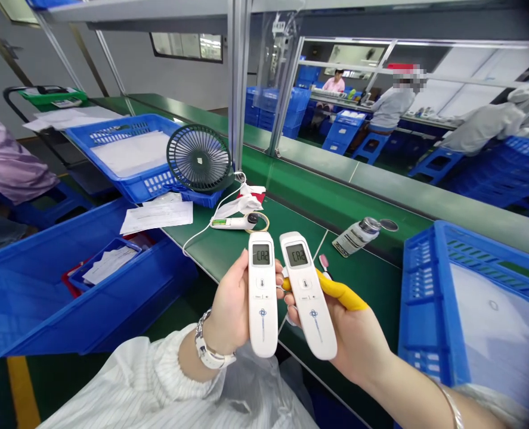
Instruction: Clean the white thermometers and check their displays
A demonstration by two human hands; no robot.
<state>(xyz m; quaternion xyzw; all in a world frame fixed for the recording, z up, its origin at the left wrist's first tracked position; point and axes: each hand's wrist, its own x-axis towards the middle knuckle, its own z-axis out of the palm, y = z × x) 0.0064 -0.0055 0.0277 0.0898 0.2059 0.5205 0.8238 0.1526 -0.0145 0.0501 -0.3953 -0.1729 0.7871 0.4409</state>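
Observation:
Two white handheld infrared thermometers are held up side by side, screens facing me. My left hand (231, 298) is wrapped round the left thermometer (263, 322), and a watch sits on that wrist. My right hand (353, 333), with yellow finger cots on it, grips the right thermometer (315, 322), which leans a little to the left. Both lit screens show dark characters that look like "CA2". Behind them on the green bench lies another white thermometer (232, 223) with green at one end, next to a ring of tape (262, 221). A small pink-ended brush (324, 261) is partly hidden behind my right hand.
A bottle with a metal top (356, 237) stands at the bench's back right. Blue crates flank me: a paper-lined one (418, 298) right, a large one (45, 298) left. A black fan (199, 158) stands beside another blue basket (143, 187). Several people sit further off.

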